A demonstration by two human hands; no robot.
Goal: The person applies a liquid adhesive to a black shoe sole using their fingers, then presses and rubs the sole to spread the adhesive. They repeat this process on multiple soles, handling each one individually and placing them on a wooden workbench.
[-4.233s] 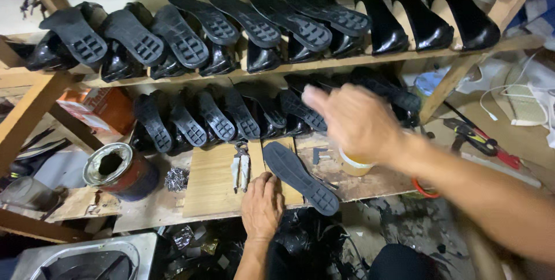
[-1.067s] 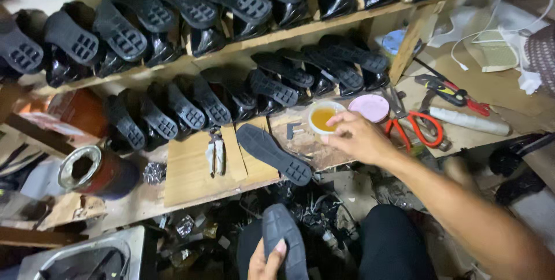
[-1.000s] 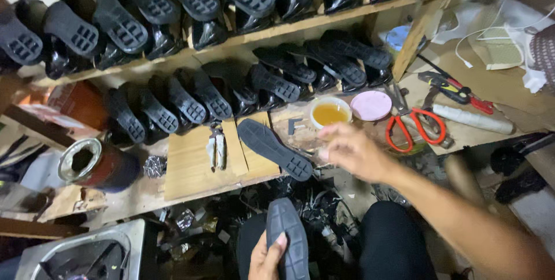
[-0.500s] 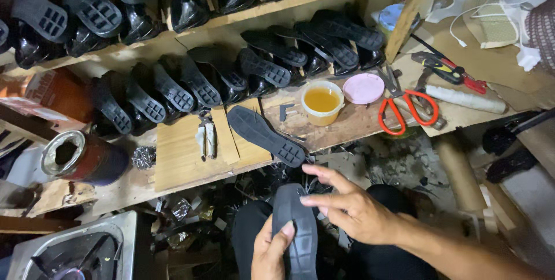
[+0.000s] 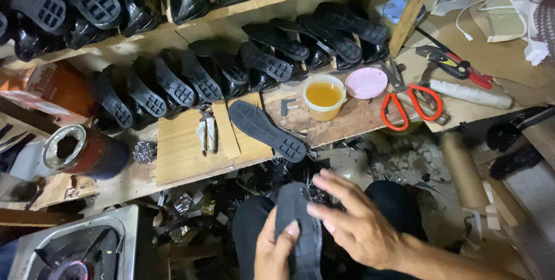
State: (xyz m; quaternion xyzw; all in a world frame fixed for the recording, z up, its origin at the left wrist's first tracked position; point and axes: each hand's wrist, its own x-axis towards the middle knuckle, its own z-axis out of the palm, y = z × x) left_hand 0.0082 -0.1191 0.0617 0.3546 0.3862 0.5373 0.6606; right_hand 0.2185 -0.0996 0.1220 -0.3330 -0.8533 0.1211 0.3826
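Rubber is what you hold: a dark shoe sole (image 5: 298, 228) over your lap, your left hand (image 5: 274, 251) clamped on its lower half, thumb across the face. Your right hand (image 5: 358, 222) lies open-fingered against its right edge; whether it grips, I cannot tell. It probably flexes, so hold it by the edges. Beyond your grip lie another sole (image 5: 266, 129), a glue cup (image 5: 324, 96) and red-handled scissors (image 5: 410, 103).
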